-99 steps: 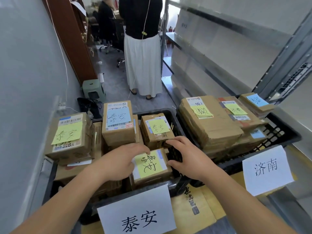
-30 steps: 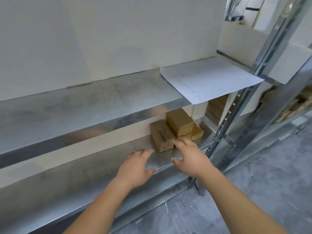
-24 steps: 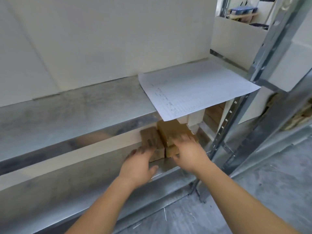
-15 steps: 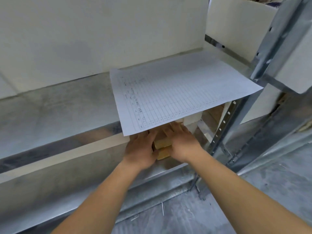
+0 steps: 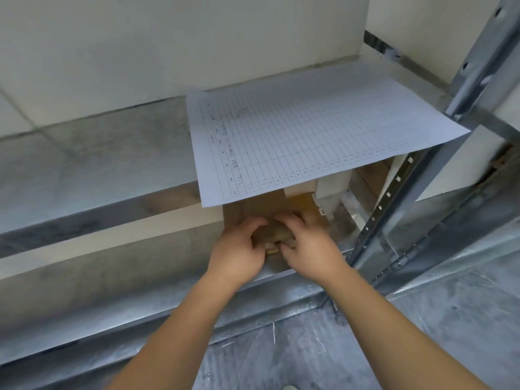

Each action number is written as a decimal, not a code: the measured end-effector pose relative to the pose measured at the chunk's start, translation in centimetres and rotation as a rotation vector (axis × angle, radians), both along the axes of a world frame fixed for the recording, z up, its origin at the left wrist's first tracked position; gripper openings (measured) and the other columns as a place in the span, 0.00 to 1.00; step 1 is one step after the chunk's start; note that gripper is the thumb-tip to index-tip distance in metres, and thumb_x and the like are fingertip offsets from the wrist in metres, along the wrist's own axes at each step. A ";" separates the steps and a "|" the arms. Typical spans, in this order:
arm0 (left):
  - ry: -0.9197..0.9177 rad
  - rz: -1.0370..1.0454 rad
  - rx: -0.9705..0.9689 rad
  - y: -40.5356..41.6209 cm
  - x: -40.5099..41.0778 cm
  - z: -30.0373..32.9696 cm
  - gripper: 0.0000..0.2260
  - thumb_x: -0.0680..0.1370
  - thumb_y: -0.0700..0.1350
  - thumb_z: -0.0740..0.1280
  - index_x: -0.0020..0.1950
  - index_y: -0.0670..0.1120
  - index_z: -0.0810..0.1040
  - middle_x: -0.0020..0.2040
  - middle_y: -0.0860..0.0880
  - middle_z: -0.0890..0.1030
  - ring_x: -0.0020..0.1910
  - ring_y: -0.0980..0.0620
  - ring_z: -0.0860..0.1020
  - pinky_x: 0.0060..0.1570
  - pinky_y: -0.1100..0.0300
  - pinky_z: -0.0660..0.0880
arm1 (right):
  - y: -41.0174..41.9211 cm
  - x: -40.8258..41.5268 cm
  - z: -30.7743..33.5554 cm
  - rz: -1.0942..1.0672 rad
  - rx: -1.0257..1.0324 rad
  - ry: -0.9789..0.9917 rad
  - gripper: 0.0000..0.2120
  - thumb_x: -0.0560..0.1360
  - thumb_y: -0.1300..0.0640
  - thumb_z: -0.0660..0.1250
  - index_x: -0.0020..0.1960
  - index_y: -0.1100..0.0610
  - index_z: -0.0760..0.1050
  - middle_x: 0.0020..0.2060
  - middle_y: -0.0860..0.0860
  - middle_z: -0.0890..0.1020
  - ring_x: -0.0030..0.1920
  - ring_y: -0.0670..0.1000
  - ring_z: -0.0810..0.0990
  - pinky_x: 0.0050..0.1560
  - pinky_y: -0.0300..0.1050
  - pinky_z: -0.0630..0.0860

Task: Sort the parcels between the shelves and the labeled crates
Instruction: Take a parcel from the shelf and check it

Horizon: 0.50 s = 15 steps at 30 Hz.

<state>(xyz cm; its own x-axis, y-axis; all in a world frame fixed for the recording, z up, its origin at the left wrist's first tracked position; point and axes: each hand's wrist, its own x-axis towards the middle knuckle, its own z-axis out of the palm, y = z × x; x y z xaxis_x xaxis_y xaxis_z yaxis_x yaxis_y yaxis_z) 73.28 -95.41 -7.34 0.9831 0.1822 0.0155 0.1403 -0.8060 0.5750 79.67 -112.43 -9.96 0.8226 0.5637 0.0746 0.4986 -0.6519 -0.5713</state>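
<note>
Both hands have closed in since a moment ago and now meet on the lower shelf [image 5: 140, 294], under the overhanging gridded sheet [image 5: 309, 136]. Left hand [image 5: 239, 249] and right hand [image 5: 309, 249] curl their fingers around a small brown parcel [image 5: 271, 233], which sits in front of a larger cardboard parcel [image 5: 253, 205].

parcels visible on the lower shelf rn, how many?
2 discernible: a small parcel gripped between both hands, and a larger parcel right behind it. The paper sheet overhangs, so more may be hidden.
</note>
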 end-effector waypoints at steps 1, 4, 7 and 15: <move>-0.038 0.011 -0.021 0.1 -1.0 0.2 0.15 0.74 0.45 0.62 0.58 0.56 0.79 0.55 0.53 0.81 0.53 0.50 0.76 0.49 0.58 0.73 | -0.1 -1.0 0.4 -0.002 0.011 0.004 0.28 0.74 0.54 0.72 0.72 0.48 0.72 0.65 0.56 0.73 0.49 0.57 0.82 0.44 0.41 0.74; -0.127 0.067 -0.035 0.8 -4.2 0.6 0.11 0.77 0.50 0.62 0.55 0.53 0.80 0.49 0.50 0.79 0.49 0.49 0.77 0.47 0.56 0.74 | 0.5 -4.0 1.5 0.015 0.108 0.023 0.23 0.74 0.43 0.68 0.67 0.47 0.77 0.60 0.51 0.73 0.51 0.52 0.79 0.46 0.41 0.74; -0.142 0.119 -0.014 2.5 -7.5 0.6 0.10 0.77 0.51 0.70 0.56 0.55 0.75 0.48 0.52 0.76 0.46 0.47 0.78 0.47 0.53 0.76 | 1.9 -6.5 2.4 0.025 0.185 0.029 0.20 0.78 0.40 0.65 0.66 0.48 0.76 0.58 0.48 0.74 0.53 0.49 0.78 0.52 0.48 0.78; -0.033 0.297 -0.117 7.8 -21.4 2.2 0.58 0.67 0.48 0.79 0.76 0.70 0.37 0.64 0.50 0.75 0.58 0.47 0.79 0.54 0.49 0.79 | 8.8 -16.1 4.8 0.205 0.140 0.240 0.56 0.73 0.52 0.78 0.79 0.30 0.36 0.51 0.44 0.78 0.44 0.44 0.80 0.42 0.39 0.74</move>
<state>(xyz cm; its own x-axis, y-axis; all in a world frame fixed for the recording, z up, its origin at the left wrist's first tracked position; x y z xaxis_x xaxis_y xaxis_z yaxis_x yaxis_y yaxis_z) 51.88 -87.66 -5.13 0.8860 0.4636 0.0080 0.3395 -0.6605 0.6697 63.59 -103.59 -5.15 0.6970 0.7168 -0.0192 0.4512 -0.4592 -0.7652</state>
